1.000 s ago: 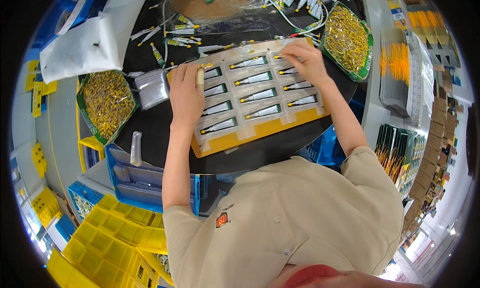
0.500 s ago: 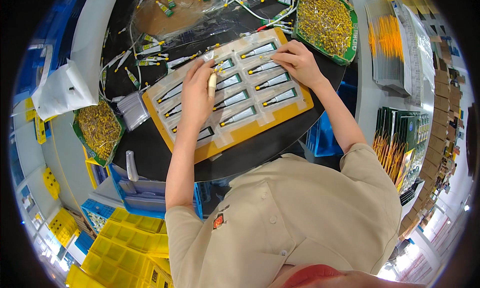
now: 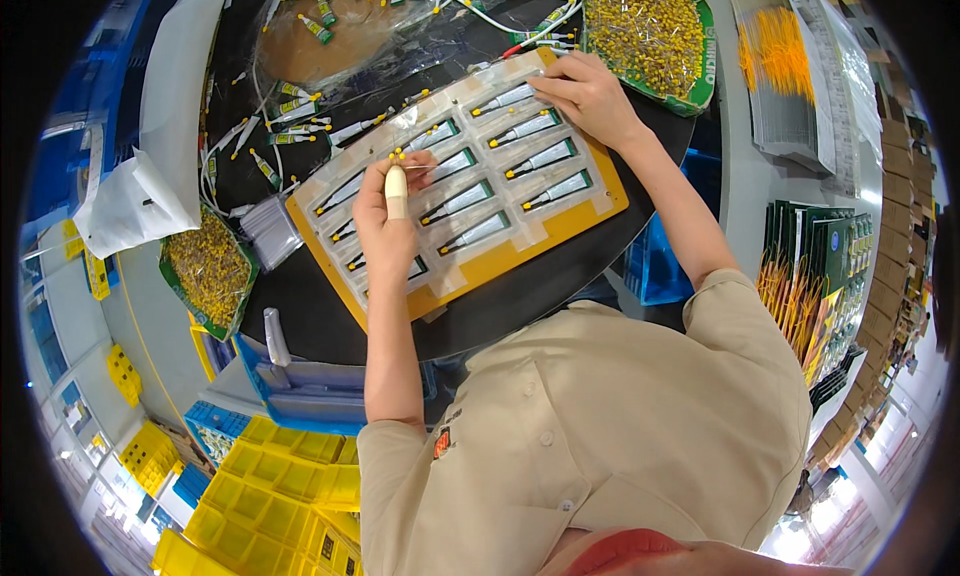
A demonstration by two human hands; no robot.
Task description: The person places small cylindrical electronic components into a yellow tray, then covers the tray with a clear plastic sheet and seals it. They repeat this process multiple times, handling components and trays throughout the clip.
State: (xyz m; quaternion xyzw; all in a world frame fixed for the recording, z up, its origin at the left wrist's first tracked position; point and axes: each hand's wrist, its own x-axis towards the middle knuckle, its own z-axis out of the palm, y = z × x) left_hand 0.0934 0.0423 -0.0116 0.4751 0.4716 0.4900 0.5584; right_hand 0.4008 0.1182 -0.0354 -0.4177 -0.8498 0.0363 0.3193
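In front of me lies a tray point(image 3: 606, 208), an orange board with clear plastic pockets. Several small metallic tubes point(image 3: 548, 159) with green ends and dark nozzles rest in the pockets, and those in the right column have yellow tips. My left hand point(image 3: 388, 216) is over the tray's left part, pinching a few yellow-headed pins point(image 3: 400, 157) between its fingers. A pale finger cot point(image 3: 397, 193) covers one of its digits. My right hand point(image 3: 592, 98) is at the tray's upper right corner, fingers closed by the green end of the top tube point(image 3: 505, 99); its fingertips' contents are hidden.
Green-edged boxes of yellow-headed pins stand at the far right point(image 3: 645, 36) and left point(image 3: 208, 266). Loose tubes point(image 3: 292, 139) and a white cable point(image 3: 487, 18) lie on the black table point(image 3: 480, 326) beyond the tray. Yellow bins point(image 3: 250, 486) stand at lower left.
My left hand has drawn nearer and turned, showing the finger cot and pins more plainly. My right hand has moved up and left from the second tube to the top one.
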